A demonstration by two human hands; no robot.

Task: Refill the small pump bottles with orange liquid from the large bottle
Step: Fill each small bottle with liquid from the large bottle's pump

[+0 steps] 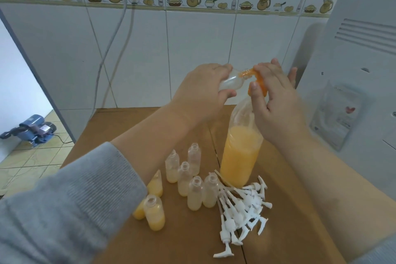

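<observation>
Brown cardboard-like surface meets white tiled wall, apparently.

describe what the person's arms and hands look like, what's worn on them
Both hands, left hand and right hand, are bare: no gloves, rings or watch show. The left arm wears a grey ribbed knit sleeve pushed up, leaving the forearm uncovered. The right forearm is bare too, with only a sliver of grey sleeve at the frame's lower right corner.
</observation>
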